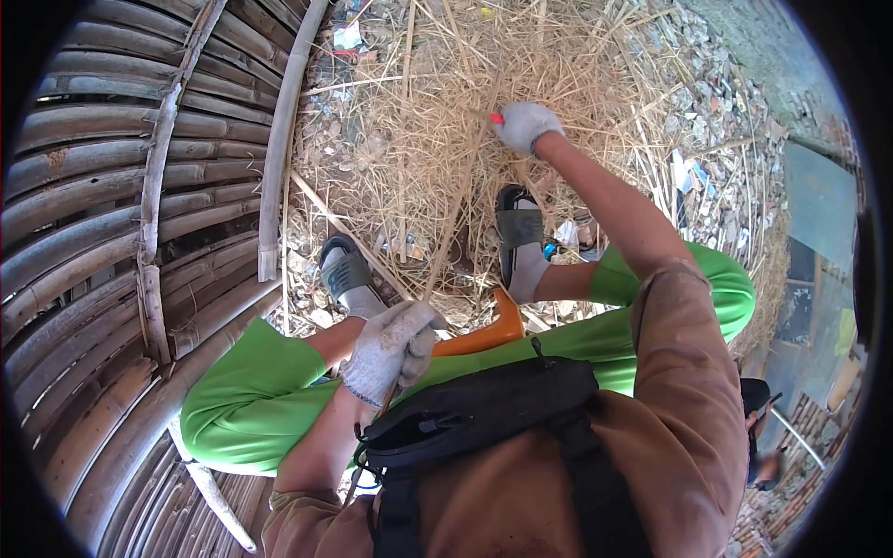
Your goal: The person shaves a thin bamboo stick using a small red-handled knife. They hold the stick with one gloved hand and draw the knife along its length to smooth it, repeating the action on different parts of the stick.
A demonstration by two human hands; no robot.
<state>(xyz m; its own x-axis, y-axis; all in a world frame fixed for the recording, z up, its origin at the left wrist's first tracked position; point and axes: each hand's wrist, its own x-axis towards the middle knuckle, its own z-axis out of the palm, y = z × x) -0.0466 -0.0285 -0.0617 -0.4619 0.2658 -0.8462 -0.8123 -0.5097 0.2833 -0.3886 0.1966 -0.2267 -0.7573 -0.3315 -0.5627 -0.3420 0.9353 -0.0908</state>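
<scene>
My left hand (pixel 393 349), in a pale work glove, is closed around a long thin strip (pixel 453 216) that looks like split bamboo. The strip slants up and away over the straw, and its lower end passes below the hand toward my waist. Farther out to the right, my right hand (pixel 527 127), also gloved, is closed on a tool with a red handle (pixel 497 118). A narrow brownish part, perhaps a blade, points left from it beside the strip's far end. The glove hides most of the tool, so I cannot make out its exact kind.
Loose straw and thin shavings (pixel 549 56) cover the ground, with stony rubble (pixel 716 102) to the right. A bamboo slat wall (pixel 102 177) stands at left. Curved orange plastic (pixel 502 325) shows between my legs. Another person (pixel 765 465) is at the right edge.
</scene>
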